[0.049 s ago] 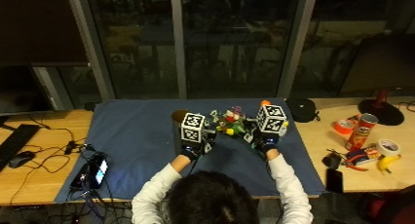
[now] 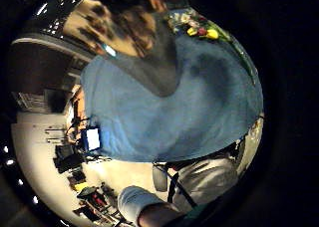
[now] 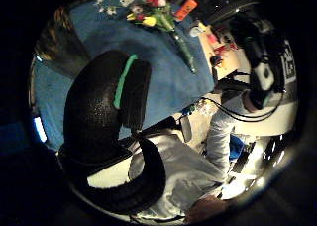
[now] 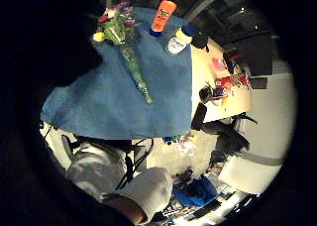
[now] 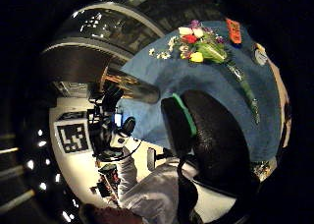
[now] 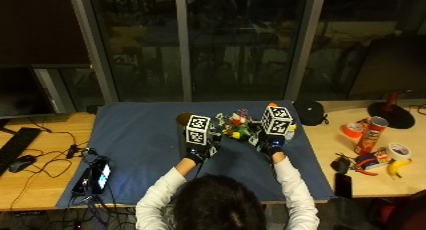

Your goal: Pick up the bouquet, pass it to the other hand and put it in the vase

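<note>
Nothing has changed: the bouquet [image 6: 237,126] lies between the left hand [image 6: 198,151] and right hand [image 6: 271,145], both open, holding nothing; pickup not begun.

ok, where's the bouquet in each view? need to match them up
Outside view: bouquet on the blue cloth, between the two hands.
Left little finger side palm view: flower heads at the cloth's edge.
Left thumb side palm view: lying on the cloth, beyond the glove's fingers.
Right little finger side palm view: whole bouquet, beside the orange bottle.
Right thumb side palm view: on the cloth.
Shared landmark: the blue cloth.
</note>
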The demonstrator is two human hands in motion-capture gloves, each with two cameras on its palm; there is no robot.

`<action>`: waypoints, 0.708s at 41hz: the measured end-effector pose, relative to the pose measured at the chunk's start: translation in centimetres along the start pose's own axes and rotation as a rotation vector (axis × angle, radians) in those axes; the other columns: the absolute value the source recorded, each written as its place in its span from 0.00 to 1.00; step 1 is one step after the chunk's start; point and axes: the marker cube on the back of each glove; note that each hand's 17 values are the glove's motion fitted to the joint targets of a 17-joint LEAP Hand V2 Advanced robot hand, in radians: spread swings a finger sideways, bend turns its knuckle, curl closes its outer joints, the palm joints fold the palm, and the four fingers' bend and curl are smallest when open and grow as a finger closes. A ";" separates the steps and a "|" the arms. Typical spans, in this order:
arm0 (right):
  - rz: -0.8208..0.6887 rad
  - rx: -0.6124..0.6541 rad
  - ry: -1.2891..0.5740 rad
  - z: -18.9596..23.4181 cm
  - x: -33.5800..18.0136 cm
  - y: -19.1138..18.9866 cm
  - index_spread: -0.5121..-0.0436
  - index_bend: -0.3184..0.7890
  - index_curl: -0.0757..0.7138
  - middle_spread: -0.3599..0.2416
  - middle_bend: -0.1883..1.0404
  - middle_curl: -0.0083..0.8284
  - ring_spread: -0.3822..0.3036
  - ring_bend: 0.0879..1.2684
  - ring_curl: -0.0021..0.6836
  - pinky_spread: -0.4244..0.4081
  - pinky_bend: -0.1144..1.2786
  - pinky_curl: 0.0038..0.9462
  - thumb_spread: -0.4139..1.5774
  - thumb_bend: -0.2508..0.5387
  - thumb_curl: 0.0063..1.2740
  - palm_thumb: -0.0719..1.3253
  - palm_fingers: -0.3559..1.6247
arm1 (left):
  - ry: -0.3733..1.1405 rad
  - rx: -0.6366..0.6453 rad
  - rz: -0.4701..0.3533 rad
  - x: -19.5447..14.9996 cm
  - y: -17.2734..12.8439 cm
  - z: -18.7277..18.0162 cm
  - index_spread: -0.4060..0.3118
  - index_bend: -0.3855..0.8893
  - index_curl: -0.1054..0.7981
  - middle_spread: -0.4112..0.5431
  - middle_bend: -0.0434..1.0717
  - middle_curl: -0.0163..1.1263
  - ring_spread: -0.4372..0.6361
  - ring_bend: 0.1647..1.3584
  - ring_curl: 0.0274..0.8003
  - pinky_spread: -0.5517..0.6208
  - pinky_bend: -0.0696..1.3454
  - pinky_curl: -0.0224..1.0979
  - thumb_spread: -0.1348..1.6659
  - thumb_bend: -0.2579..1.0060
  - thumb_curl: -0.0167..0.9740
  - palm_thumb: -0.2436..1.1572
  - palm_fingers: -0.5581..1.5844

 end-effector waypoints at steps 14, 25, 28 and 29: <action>-0.052 0.024 0.209 -2.6 -4.6 0.8 0.42 0.40 0.27 0.62 0.37 0.27 0.61 0.34 0.35 0.68 0.38 0.25 0.75 0.55 0.10 0.31 0.39 | -0.118 -0.035 0.019 4.5 0.8 -0.7 0.63 0.41 0.30 0.77 0.18 0.13 0.76 0.32 0.23 0.80 0.32 0.21 0.64 0.21 0.13 0.23 0.33; -0.005 -0.098 0.257 -3.7 -4.4 2.0 0.40 0.34 0.28 0.62 0.36 0.34 0.62 0.37 0.41 0.70 0.40 0.30 0.80 0.49 0.13 0.33 0.36 | -0.105 -0.006 0.027 4.3 2.1 -1.9 0.63 0.43 0.35 0.81 0.20 0.17 0.80 0.34 0.25 0.82 0.33 0.24 0.69 0.19 0.18 0.22 0.31; 0.021 -0.132 0.290 -4.3 -3.6 2.6 0.40 0.28 0.24 0.63 0.34 0.34 0.63 0.40 0.43 0.71 0.47 0.33 0.79 0.47 0.14 0.35 0.31 | -0.107 0.015 0.046 4.5 2.3 -2.4 0.62 0.43 0.37 0.81 0.20 0.17 0.81 0.34 0.25 0.83 0.33 0.25 0.69 0.19 0.19 0.22 0.31; 0.031 -0.139 0.299 -4.5 -3.3 2.7 0.40 0.29 0.23 0.63 0.34 0.35 0.63 0.41 0.44 0.71 0.48 0.34 0.79 0.47 0.15 0.35 0.31 | -0.112 0.020 0.052 4.5 2.3 -2.5 0.62 0.43 0.37 0.81 0.20 0.18 0.81 0.34 0.25 0.83 0.33 0.25 0.69 0.19 0.19 0.22 0.31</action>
